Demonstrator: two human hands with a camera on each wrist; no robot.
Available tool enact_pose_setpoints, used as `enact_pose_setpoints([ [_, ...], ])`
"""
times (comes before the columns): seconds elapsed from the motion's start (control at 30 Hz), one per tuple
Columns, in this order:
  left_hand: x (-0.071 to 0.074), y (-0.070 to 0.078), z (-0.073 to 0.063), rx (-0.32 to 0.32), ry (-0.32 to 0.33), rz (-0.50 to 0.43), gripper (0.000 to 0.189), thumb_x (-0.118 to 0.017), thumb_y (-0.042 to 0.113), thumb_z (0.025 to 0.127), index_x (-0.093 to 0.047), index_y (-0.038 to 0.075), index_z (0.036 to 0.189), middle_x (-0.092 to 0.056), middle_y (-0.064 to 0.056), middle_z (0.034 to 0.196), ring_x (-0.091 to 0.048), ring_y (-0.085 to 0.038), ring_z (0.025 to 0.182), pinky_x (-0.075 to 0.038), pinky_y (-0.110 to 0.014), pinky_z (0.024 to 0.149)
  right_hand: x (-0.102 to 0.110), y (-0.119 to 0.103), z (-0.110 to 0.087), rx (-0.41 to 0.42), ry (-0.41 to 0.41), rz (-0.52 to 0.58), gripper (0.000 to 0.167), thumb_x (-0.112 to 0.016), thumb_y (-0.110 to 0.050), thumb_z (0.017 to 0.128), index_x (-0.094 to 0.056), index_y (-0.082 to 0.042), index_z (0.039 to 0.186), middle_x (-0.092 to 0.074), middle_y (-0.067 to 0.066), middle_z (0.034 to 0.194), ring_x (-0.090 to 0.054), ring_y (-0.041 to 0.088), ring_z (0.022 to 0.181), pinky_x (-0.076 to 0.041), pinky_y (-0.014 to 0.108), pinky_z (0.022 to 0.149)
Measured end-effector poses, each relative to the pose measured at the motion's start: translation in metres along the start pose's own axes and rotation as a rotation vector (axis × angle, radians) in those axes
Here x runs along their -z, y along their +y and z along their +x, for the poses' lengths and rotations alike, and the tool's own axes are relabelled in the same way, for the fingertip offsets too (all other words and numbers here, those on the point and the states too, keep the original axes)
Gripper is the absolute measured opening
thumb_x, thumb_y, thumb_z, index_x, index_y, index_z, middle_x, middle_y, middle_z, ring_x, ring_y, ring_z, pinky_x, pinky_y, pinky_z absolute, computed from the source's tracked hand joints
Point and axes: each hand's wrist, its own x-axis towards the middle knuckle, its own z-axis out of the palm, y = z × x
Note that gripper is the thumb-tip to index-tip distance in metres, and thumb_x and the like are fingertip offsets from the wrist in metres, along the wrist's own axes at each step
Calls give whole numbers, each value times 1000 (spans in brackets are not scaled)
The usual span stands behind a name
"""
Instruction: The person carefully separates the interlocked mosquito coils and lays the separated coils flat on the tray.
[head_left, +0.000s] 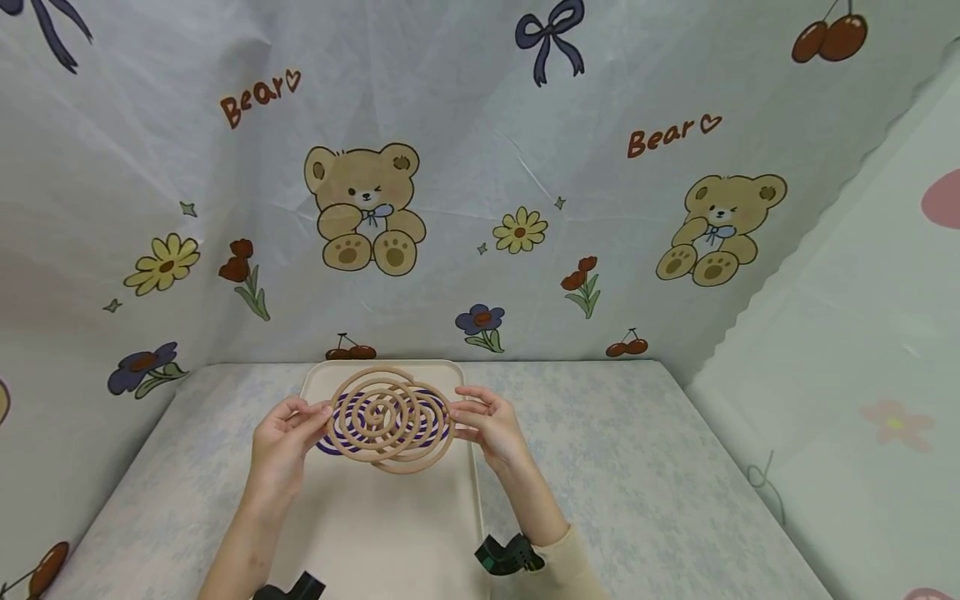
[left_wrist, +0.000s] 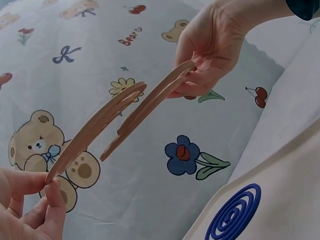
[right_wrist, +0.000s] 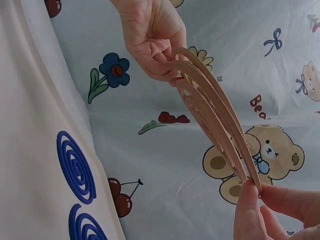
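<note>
Two tan spiral mosquito coils are held up in front of me, overlapping in the head view. My left hand [head_left: 281, 442] pinches one tan coil [left_wrist: 95, 122] at its outer edge between thumb and fingers. My right hand [head_left: 491, 425] pinches the other tan coil [left_wrist: 155, 100] by its far edge. A narrow gap shows between the two coils in the left wrist view. Behind and below them, a blue spiral coil [right_wrist: 75, 167] and a second blue spiral coil [right_wrist: 82, 225] lie side by side, partly covered by the tan ones in the head view.
Under the hands lies a cream tray [head_left: 375, 533] with a raised rim, carrying the blue coils. It stands on a pale mottled tabletop [head_left: 600, 467]. A printed cloth [head_left: 450, 125] with bears and flowers rises behind the table. A thin cord loop [head_left: 761, 477] hangs at the right.
</note>
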Motion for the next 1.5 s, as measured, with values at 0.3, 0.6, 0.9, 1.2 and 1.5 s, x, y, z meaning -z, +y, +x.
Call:
enact_pose_setpoints([
  [0.3,13,-8,-2,6,-14,47,26,-64,-6,85,-57,16,73,-72,10,76,-69,-1,77,-57,-15,69,11,6,-4,-25,18,5,36,-57,12,85,-51,11,120,-71,-8,72,-69,6,70,-58,20,60],
  [0.6,32,-20,-7,-36,-23,90,21,-64,-5,86,-61,15,79,-73,12,78,-69,0,76,-57,-15,69,21,14,-8,-49,44,-21,31,-60,10,84,-55,8,115,-71,-7,73,-68,6,69,-58,20,59],
  [0.9,57,-35,-13,-32,-58,38,27,-60,-12,85,-62,14,78,-74,8,78,-69,-1,74,-57,-15,65,27,29,-15,-58,29,-24,25,-59,12,83,-59,4,106,-70,-6,72,-68,6,67,-57,20,57],
  [1.2,84,-55,-15,-43,-68,22,28,-58,-14,84,-61,13,78,-74,7,78,-69,0,73,-55,-13,60,35,46,-19,-61,41,-15,28,-59,12,82,-55,9,110,-71,-5,73,-67,4,66,-56,16,57],
  [1.5,98,-68,-10,29,-55,142,28,-60,-10,84,-62,18,79,-73,11,76,-68,2,72,-56,-13,62,37,63,-16,-74,38,-43,32,-59,11,83,-51,15,114,-71,-6,73,-67,4,66,-56,17,57],
])
